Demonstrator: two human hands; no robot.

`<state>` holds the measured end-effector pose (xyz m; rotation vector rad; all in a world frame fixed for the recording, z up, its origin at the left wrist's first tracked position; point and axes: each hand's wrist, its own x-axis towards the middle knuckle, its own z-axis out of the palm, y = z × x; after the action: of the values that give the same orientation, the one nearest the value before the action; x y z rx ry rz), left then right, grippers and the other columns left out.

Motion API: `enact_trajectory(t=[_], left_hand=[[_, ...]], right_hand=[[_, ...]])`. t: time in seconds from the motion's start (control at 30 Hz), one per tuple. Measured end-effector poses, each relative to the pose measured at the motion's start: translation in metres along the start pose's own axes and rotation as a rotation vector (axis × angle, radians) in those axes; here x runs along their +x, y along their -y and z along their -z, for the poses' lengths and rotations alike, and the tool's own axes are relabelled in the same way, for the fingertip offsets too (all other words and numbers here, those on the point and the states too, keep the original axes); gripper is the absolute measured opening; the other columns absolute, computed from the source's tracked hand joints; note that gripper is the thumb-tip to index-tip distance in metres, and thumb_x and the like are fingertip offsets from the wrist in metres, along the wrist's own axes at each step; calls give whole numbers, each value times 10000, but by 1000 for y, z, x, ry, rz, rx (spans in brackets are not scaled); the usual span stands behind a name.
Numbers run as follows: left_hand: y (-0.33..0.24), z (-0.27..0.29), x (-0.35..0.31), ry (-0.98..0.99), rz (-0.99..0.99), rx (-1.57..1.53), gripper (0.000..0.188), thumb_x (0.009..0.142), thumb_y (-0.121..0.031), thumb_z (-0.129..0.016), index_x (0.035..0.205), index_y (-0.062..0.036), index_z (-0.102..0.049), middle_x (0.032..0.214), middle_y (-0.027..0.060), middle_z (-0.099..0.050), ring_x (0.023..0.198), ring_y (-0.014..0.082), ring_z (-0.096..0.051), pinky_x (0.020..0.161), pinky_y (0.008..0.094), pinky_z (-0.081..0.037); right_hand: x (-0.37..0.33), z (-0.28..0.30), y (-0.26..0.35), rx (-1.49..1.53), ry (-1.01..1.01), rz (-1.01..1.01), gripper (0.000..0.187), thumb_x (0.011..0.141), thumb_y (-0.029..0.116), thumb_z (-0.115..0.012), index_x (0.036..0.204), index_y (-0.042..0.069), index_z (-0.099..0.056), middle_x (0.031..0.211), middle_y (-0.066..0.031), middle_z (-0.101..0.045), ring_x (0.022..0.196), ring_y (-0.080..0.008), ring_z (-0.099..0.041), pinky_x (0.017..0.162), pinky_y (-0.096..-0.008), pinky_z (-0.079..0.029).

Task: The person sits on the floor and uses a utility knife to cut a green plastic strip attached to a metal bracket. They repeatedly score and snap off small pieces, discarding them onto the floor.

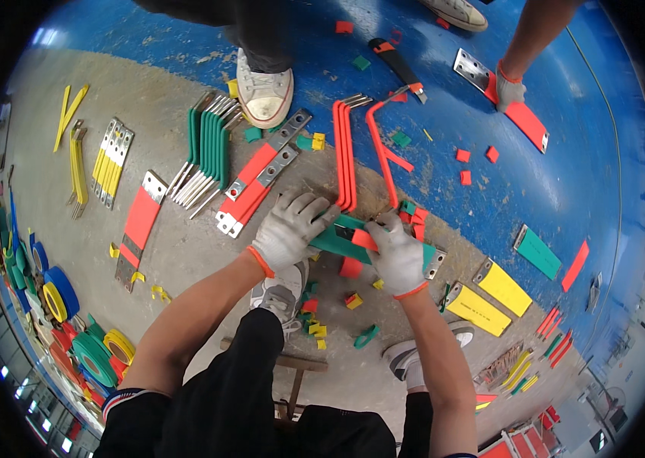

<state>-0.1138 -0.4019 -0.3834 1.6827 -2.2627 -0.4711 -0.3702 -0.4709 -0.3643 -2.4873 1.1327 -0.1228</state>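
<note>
A flat metal bar in a green sleeve [329, 243] lies across in front of me, its bare drilled end [435, 264] showing at the right. My left hand [292, 231], in a grey-white glove, is closed on the bar's left part. Gloved likewise, my right hand [398, 256] is closed over its right part. A short red strip [363, 240] lies against the green sleeve at my right fingertips; whether they pinch it is hidden. Just beyond are bent red-sleeved bars [344, 156] and a single bent red bar [380, 153].
A co-worker's gloved hand [509, 88] grips a red-sleeved bar [527, 124]. Another person's shoe [264, 88] stands by stacked green-sleeved bars [208, 145]. A black-handled cutter knife [397, 67] lies on the blue floor. Yellow-sleeved bars [479, 309] lie right; tape rolls [93, 357] lie left.
</note>
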Motion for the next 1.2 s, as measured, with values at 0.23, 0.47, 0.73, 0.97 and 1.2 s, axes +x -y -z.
enact_trajectory(t=[0.23, 0.47, 0.73, 0.97, 1.2], left_hand=[[3, 0, -3, -21, -22, 23, 664, 753, -252, -785, 1392, -149, -634, 1287, 78, -631, 1255, 296, -605, 1138, 550, -435], [3, 2, -3, 49, -30, 25, 673, 787, -295, -767, 1423, -144, -604, 1324, 89, -622, 1289, 305, -593, 1185, 544, -396], [3, 0, -5, -5, -26, 27, 672, 745, -265, -785, 1387, -149, -624, 1317, 79, -631, 1274, 299, -610, 1149, 512, -433], [5, -4, -6, -61, -32, 54, 752, 649, -271, -858, 1360, -155, -643, 1290, 69, -645, 1263, 286, -617, 1148, 512, -438], [6, -5, -5, -82, -39, 38, 811, 592, -294, -897, 1349, -148, -644, 1267, 58, -648, 1249, 277, -620, 1160, 509, -430]], right_hand=[[5, -5, 0, -56, -43, 92, 399, 736, 160, -821, 1125, 150, -729, 1217, -84, -647, 803, -275, -724, 651, -404, -581], [10, -16, 5, -31, -51, 142, 228, 777, 102, -741, 1003, 94, -715, 1079, -64, -705, 786, -279, -718, 664, -414, -584], [1, -33, -5, 47, -78, 92, 305, 745, 18, -727, 1044, 61, -683, 1091, -122, -695, 830, -329, -724, 724, -431, -587], [7, -41, -13, 51, -223, -60, 382, 799, 82, -777, 1139, 32, -609, 1098, -175, -666, 828, -403, -695, 687, -472, -568], [10, -31, -12, 148, -97, -181, 392, 871, 140, -779, 1202, 16, -611, 1184, -207, -663, 939, -429, -706, 777, -479, -586]])
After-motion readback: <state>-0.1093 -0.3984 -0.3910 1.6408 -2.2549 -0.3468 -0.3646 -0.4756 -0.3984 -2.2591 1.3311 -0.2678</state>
